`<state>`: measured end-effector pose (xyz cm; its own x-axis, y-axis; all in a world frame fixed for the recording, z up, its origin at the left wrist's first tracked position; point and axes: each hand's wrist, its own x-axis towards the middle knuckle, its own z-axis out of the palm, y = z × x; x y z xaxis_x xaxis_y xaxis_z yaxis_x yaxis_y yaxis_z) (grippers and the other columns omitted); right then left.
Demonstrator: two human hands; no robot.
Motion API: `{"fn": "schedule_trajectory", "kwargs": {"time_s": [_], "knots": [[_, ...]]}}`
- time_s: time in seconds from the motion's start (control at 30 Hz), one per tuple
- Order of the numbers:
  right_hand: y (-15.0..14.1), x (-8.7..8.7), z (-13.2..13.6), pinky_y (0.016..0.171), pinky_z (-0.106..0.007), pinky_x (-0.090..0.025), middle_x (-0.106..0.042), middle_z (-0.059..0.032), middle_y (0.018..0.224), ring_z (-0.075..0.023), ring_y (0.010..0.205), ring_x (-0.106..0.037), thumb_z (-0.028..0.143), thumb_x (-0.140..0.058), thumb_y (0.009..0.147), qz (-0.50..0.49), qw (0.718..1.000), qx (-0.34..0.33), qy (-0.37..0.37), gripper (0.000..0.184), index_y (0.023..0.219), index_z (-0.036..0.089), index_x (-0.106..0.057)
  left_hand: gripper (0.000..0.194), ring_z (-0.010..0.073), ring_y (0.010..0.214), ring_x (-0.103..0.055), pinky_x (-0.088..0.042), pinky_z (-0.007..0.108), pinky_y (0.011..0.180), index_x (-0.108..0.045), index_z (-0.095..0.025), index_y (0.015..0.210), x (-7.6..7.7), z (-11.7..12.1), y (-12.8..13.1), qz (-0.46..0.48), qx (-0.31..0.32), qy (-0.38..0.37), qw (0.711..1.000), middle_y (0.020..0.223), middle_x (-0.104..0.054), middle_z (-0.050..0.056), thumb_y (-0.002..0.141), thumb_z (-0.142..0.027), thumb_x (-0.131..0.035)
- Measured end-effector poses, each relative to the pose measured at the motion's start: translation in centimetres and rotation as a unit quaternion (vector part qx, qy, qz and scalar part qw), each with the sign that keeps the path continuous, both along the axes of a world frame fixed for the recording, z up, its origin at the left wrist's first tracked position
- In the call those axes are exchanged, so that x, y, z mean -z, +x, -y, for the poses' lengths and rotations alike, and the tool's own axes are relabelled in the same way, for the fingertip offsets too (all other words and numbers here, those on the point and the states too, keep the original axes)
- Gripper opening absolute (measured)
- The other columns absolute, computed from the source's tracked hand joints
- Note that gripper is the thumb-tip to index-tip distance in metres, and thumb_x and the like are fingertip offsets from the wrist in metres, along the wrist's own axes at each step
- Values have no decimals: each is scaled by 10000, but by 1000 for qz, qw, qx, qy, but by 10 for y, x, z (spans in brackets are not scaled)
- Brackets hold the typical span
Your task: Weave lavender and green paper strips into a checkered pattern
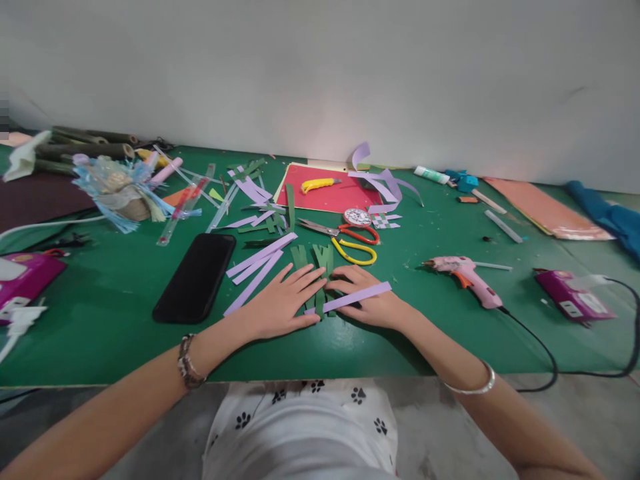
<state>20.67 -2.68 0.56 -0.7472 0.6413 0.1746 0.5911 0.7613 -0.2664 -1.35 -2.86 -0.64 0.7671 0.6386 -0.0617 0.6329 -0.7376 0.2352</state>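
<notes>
My left hand [287, 300] lies flat with fingers spread over several green paper strips [324, 257], pressing them to the table. My right hand [367, 300] is curled at the right side of these strips, its fingertips on a green one. A lavender paper strip [363, 295] crosses the green strips and runs over the right hand's fingers. Part of the crossing is hidden under the hands. Loose lavender strips [257, 263] lie left of the green ones. Scissors [345, 237] with red and yellow handles rest just beyond.
A black phone [195, 277] lies at left. Red paper [313, 200] carries a yellow cutter [320, 185]. A pink glue gun [467, 275] with its cord is at right, near a purple power box [573, 293]. A ruler [186, 207] and bamboo pieces [90, 150] lie at back left.
</notes>
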Motion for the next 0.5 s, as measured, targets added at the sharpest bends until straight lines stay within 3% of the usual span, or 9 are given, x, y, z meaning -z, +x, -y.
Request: {"fn": "schedule_trajectory", "kwargs": {"time_s": [0.13,0.27,0.5], "knots": [[4,5,-3,951,-444,-385,-517,-137,1191,-227,1119,-467,171,-416,824,32,999,-19,34,349,1136,189,-573,644,248,1350,-176,-108,467,1087,-194,-169,1413,-1,3,2,-26,-10,-13,1000,1470,-213,73,892,-536,-287],[7,8,-3,967,-463,-375,-470,-147,1285,-246,1180,-433,178,-398,839,76,995,-48,48,390,1198,208,-548,617,252,1350,-173,-119,470,1082,-206,-170,1410,-1,6,0,-40,-20,-8,999,1467,-225,64,902,-512,-281],[9,13,5,991,-448,-376,-481,-94,1312,-231,1211,-424,287,-375,883,73,996,8,44,390,1248,234,-503,633,273,1342,-190,-134,488,1070,-236,-153,1403,-1,11,1,-55,-24,10,998,1462,-230,78,899,-535,-253]]}}
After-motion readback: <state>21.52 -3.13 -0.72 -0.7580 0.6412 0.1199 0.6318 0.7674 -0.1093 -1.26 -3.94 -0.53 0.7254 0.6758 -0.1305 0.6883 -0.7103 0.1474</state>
